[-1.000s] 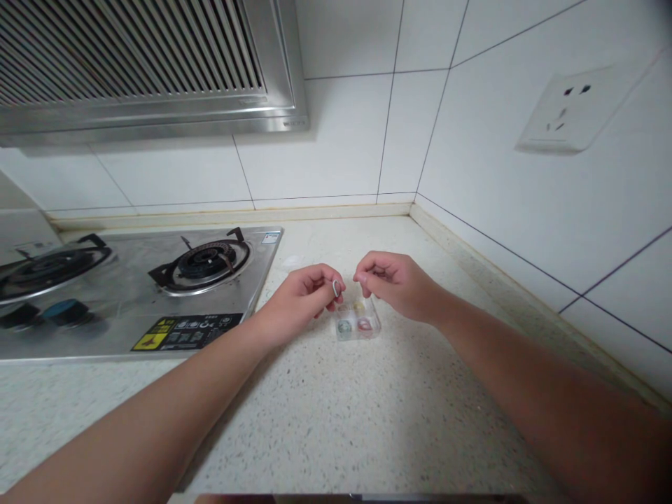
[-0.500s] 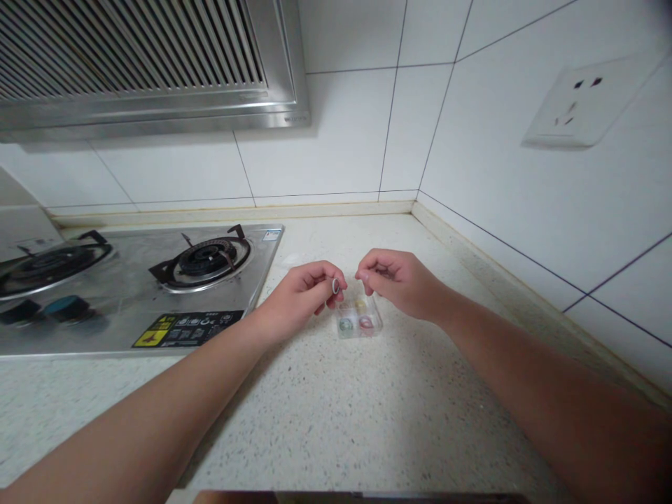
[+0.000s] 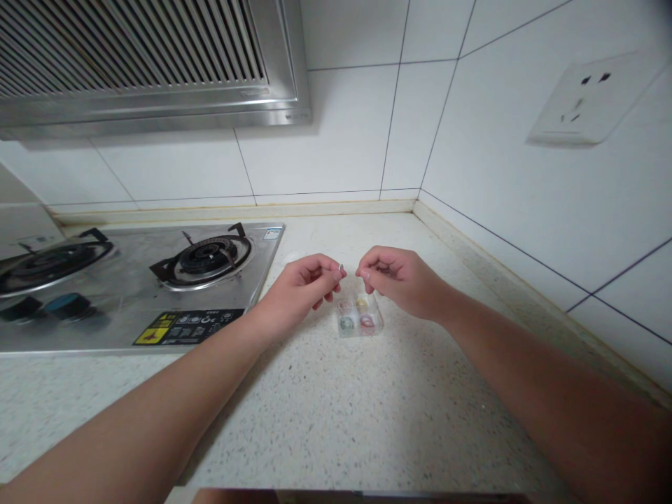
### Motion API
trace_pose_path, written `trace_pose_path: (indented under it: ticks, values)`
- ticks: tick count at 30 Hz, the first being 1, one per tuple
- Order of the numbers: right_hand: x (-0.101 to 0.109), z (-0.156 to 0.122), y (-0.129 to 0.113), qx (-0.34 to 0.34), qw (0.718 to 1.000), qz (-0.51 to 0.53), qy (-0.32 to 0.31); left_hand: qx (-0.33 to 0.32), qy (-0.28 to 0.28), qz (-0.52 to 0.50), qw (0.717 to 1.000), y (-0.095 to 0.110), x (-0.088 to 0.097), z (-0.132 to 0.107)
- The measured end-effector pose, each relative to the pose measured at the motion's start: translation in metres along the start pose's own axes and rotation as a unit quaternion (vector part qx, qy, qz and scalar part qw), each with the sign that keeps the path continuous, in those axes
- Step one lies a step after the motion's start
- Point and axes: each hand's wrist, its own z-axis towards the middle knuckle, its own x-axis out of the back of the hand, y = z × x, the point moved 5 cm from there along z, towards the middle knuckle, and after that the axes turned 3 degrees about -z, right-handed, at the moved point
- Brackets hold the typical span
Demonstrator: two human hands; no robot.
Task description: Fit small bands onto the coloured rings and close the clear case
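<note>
A small clear plastic box (image 3: pixel 358 317) with several compartments lies on the speckled countertop (image 3: pixel 325 413); coloured rings show in its cells. My left hand (image 3: pixel 302 288) hovers just left of and above the box, pinching a small pale ring (image 3: pixel 341 269) between thumb and fingers. My right hand (image 3: pixel 400 278) is held above the box's far right side with its fingers curled in; whether it holds anything cannot be told. The fingertips of the two hands are a short gap apart.
A steel gas hob (image 3: pixel 136 287) with two burners lies to the left, under a range hood (image 3: pixel 147 63). White tiled walls meet in a corner behind the box, and a wall socket (image 3: pixel 591 101) sits at the upper right.
My left hand has risen slightly and turned the ring edge-on, closer to the right fingertips. More of the box is uncovered. The view shifted a little.
</note>
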Motion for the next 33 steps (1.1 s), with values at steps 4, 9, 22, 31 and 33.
trace_pose_path:
  ticks: [4,9,22,31,33]
  values:
    - [-0.003,0.000,0.004,-0.004,1.000,0.005,-0.014,0.006,-0.005,-0.002,1.000,-0.001,0.001,0.000]
    - [-0.005,0.000,0.003,-0.001,1.000,0.002,-0.023,0.005,-0.015,-0.002,1.000,-0.001,0.000,0.000]
    - [-0.006,0.001,0.003,-0.002,1.000,0.012,-0.021,0.016,-0.028,0.030,0.999,-0.004,0.000,0.000]
    - [-0.008,-0.001,0.001,-0.008,0.999,-0.011,-0.051,-0.019,-0.040,0.096,0.994,0.002,0.004,0.002]
    - [-0.012,-0.003,0.002,-0.021,0.993,-0.046,-0.107,-0.027,-0.012,0.137,0.990,0.002,0.013,0.004]
